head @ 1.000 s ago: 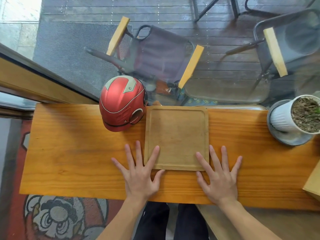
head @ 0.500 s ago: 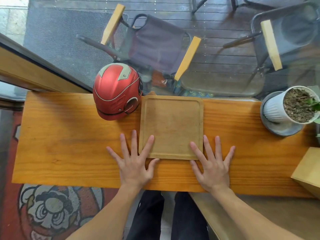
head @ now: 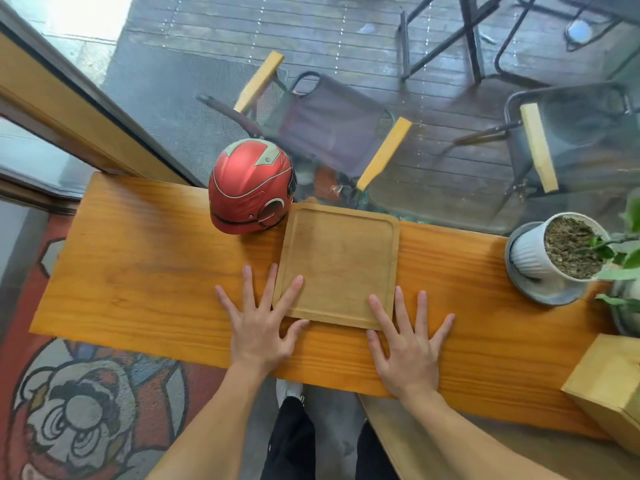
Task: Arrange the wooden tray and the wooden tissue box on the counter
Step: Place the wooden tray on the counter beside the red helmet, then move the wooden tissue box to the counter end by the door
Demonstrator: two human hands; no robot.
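Note:
A square wooden tray (head: 341,261) with a raised rim lies flat on the orange wooden counter (head: 145,271), its far edge at the counter's back. My left hand (head: 261,322) rests flat and spread at the tray's near left corner, thumb and forefinger over the rim. My right hand (head: 407,336) lies flat at the near right corner, forefinger on the rim. Neither hand grips anything. The wooden tissue box (head: 611,386) stands at the counter's far right end, cut off by the frame edge.
A red helmet (head: 249,190) sits on the counter touching the tray's far left corner. A white plant pot (head: 550,252) on a grey saucer stands at the right. Behind the counter is glass, with chairs outside. Below lies a cartoon rug (head: 76,410).
The view has shifted and tilted, so the tissue box shows more at the right. Both hands stay spread at the tray's near corners; the tray has not visibly moved on the counter.

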